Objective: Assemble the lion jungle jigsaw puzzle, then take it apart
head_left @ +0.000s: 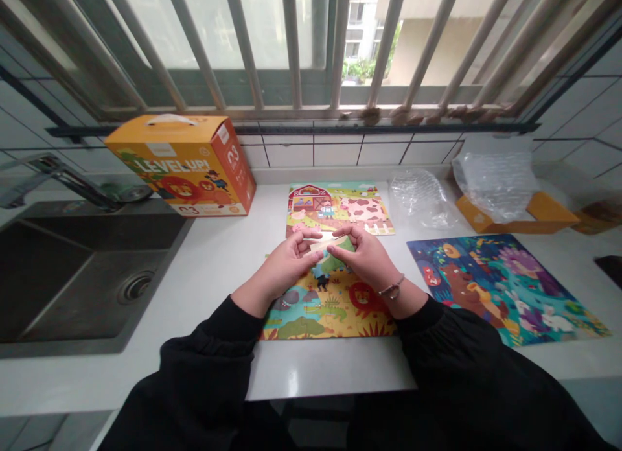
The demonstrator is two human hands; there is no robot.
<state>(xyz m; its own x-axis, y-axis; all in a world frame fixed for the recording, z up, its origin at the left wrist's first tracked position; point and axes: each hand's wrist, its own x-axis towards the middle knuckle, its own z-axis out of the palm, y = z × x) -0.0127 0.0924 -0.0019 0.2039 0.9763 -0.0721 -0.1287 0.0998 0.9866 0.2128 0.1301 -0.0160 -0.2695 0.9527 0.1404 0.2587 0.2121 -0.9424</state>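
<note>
Above the back edge of a yellow-and-green animal jigsaw puzzle [311, 312], my left hand [284, 266] and my right hand [367, 260] meet, fingers bent. Between their fingertips is a pale, shiny puzzle piece [321, 243], tilted and catching the light, so its picture cannot be read. The puzzle beneath shows a lion, a crocodile and a hippo; my hands and wrists cover part of it. Just behind my fingers lies a farm puzzle [364, 210] with a red barn and a spotted cow.
A dark blue forest puzzle [486, 289] lies on the right. Behind it are clear bubble wrap [420, 198] and an open orange box [544, 211] with more wrap. An orange puzzle carton [194, 169] stands back left, beside the sink [92, 282] and tap [72, 182].
</note>
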